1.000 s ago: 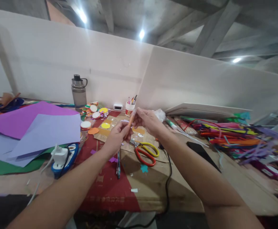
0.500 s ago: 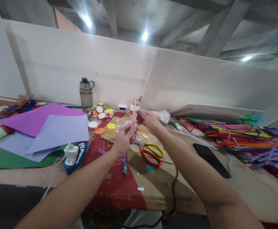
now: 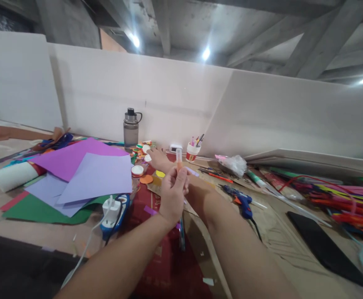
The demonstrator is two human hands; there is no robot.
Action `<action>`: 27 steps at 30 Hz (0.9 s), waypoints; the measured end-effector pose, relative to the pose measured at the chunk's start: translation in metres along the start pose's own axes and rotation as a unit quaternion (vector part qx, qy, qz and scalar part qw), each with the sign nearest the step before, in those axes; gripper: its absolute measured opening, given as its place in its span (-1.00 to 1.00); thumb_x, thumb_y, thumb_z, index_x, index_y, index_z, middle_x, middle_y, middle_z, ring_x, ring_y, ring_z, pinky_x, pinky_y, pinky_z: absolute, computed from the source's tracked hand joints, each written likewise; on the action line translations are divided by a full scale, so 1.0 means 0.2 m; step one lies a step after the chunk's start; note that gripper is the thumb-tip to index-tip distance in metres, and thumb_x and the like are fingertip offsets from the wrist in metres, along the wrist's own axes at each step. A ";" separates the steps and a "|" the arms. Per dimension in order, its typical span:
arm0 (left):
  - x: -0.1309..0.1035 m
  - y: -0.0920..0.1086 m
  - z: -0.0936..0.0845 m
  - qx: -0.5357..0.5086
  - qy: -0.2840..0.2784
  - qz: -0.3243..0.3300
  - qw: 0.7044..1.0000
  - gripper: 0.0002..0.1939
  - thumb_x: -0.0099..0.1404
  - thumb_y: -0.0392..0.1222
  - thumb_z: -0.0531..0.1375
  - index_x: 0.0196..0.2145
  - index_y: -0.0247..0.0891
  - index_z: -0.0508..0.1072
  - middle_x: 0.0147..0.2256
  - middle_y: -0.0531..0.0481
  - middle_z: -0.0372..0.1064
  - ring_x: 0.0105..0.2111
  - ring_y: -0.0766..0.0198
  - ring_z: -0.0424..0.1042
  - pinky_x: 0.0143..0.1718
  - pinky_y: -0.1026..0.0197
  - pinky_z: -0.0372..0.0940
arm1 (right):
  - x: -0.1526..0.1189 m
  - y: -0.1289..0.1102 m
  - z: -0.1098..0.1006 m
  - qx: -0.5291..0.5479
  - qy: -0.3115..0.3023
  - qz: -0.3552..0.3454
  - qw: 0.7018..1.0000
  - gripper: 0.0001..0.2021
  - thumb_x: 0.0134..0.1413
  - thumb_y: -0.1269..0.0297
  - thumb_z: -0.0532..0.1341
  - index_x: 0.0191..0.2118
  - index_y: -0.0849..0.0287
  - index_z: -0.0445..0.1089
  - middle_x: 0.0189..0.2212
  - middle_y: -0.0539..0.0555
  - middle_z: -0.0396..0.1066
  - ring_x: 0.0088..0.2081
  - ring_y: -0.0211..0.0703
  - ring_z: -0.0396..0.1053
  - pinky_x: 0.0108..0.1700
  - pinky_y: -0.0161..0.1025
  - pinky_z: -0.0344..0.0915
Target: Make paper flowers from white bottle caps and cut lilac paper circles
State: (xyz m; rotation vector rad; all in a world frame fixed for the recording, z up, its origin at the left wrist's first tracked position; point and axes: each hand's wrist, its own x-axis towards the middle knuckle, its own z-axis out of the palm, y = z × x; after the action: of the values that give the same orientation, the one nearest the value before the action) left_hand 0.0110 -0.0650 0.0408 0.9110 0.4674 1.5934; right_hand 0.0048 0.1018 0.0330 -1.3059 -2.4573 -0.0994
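My left hand (image 3: 173,191) is closed around a small clear tube with an orange lower part (image 3: 179,159), held upright above the table. Crossing behind it, my right hand (image 3: 158,160) reaches to the left, with its fingertips at the white-topped round discs (image 3: 146,148) near the bottle. Whether those fingers hold anything is hidden. An orange disc (image 3: 146,179) and a white-topped round container (image 3: 137,170) lie just left of my hands. A yellow disc (image 3: 160,173) shows below my right hand.
A water bottle (image 3: 131,131) stands by the wall. Purple sheets (image 3: 99,176) and a power strip (image 3: 114,216) lie left. Behind is a pen cup (image 3: 193,151). Rightward are a blue glue gun (image 3: 242,201), a black phone (image 3: 326,247) and colourful pipe cleaners (image 3: 346,199).
My right hand has moved left from beside the tube to the round discs. The view has turned right to left, the scene shifting rightward. The glue gun now shows; the scissors are hidden.
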 end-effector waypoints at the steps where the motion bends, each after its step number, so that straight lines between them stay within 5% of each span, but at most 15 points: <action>1: 0.00 0.00 0.00 0.001 0.001 -0.004 1.000 -0.65 0.22 0.09 0.23 -0.40 -0.27 0.34 -0.62 0.19 0.03 -0.65 0.51 -0.05 -0.64 0.38 -0.12 | 0.03 0.01 0.04 0.013 0.008 -0.008 1.000 -0.69 0.07 0.44 0.27 -0.03 0.31 0.34 0.03 0.29 0.33 0.15 0.16 0.13 0.16 0.16 0.07; 10: -0.01 0.02 0.00 0.018 -0.008 -0.024 1.000 -0.65 0.22 0.11 0.23 -0.41 -0.27 0.35 -0.60 0.16 0.06 -0.63 0.49 -0.02 -0.63 0.37 -0.11 | 0.15 0.12 0.25 0.109 0.051 -0.023 0.993 -0.79 0.00 0.47 0.31 -0.24 0.18 0.30 -0.13 0.14 0.41 0.05 0.02 0.13 0.16 0.10 -0.05; 16: -0.01 -0.01 -0.01 0.030 -0.009 -0.030 0.999 -0.67 0.27 0.08 0.19 -0.39 -0.27 0.34 -0.60 0.17 0.06 -0.64 0.49 0.00 -0.61 0.35 -0.07 | 0.17 0.18 0.12 0.114 0.028 0.029 0.993 -0.64 -0.04 0.44 0.33 -0.08 0.21 0.34 -0.05 0.17 0.41 -0.05 -0.04 0.21 0.03 -0.10 0.10; 21: -0.02 -0.03 0.00 0.026 -0.017 -0.045 0.999 -0.68 0.27 0.07 0.20 -0.38 -0.28 0.36 -0.60 0.16 0.06 -0.63 0.49 -0.01 -0.62 0.35 -0.09 | 0.18 0.34 -0.01 0.086 0.012 0.090 0.992 -0.45 0.05 0.48 0.22 0.19 0.22 0.19 0.07 0.23 0.35 0.06 0.04 0.16 0.03 -0.09 0.10; 27: -0.02 -0.02 0.00 0.035 -0.009 -0.050 0.998 -0.66 0.26 0.10 0.20 -0.39 -0.27 0.36 -0.60 0.16 0.07 -0.64 0.49 -0.01 -0.61 0.35 -0.08 | 0.22 0.37 0.02 0.038 -0.038 0.101 0.993 -0.39 0.08 0.47 0.15 0.27 0.11 0.10 0.13 0.22 0.31 0.12 0.10 0.18 0.03 -0.05 0.15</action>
State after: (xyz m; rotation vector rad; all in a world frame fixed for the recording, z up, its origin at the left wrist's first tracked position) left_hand 0.0134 -0.0680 0.0363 0.9410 0.5503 1.4846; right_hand 0.0421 0.1794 0.0370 -1.5412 -2.3487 0.0957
